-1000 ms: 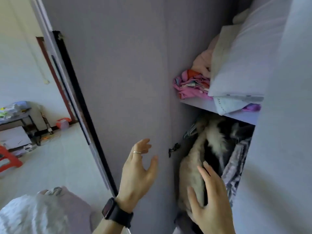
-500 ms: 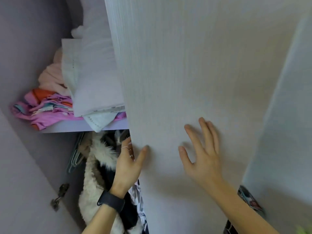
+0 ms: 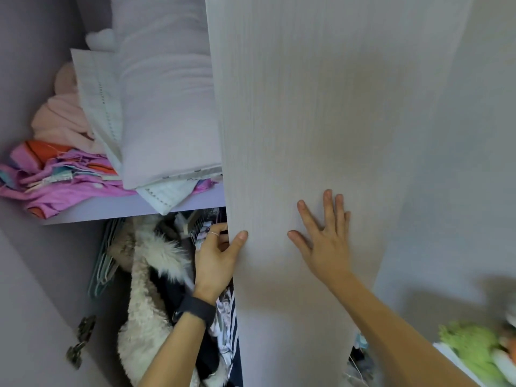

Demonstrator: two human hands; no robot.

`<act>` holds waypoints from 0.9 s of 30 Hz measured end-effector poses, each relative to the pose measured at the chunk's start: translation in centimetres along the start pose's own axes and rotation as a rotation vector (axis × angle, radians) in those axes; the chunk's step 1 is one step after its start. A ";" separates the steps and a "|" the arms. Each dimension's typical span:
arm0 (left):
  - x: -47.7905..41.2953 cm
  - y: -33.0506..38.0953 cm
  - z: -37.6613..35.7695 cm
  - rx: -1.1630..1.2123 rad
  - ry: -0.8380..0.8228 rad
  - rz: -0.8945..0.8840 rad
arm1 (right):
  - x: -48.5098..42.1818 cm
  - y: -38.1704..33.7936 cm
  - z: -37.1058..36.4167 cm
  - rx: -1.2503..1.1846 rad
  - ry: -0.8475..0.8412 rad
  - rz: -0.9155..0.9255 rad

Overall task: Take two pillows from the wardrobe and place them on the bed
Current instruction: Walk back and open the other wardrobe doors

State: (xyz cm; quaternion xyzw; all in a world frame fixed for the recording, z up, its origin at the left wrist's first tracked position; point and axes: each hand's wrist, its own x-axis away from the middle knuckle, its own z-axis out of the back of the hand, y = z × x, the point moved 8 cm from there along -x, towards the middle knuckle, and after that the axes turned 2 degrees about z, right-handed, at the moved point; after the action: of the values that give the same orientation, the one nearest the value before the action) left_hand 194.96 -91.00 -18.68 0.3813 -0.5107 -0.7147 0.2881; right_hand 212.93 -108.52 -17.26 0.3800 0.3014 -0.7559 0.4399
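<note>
A pale lilac pillow (image 3: 164, 113) stands upright on the wardrobe shelf (image 3: 117, 208), partly hidden behind the right wardrobe door (image 3: 307, 121). Another white pillow (image 3: 156, 20) lies above it, cut off by the frame's top. My left hand (image 3: 216, 261) grips the door's left edge, thumb on the front and fingers curled behind it. My right hand (image 3: 325, 241) presses flat on the door's face, fingers spread and holding nothing.
Folded pink and purple clothes (image 3: 55, 174) fill the shelf's left side, with white cloth (image 3: 100, 107) tucked beside the pillow. Below hang a furry cream coat (image 3: 150, 297) and dark garments. A door hinge (image 3: 81, 342) sits lower left. A green plush toy (image 3: 472, 347) lies at right.
The view swung right from the open left door to the right door. My left hand took hold of that door's edge and my right hand went flat onto its face.
</note>
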 end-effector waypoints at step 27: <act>21.6 10.7 -17.1 0.271 -1.017 -0.230 | 23.6 -2.5 24.3 -0.582 0.030 -0.674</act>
State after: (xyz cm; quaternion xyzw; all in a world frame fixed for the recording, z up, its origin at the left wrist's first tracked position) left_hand 197.77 -120.37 -17.16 0.0744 -0.6284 -0.7638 -0.1273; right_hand 195.48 -136.92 -23.86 0.1318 0.6148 -0.7352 0.2532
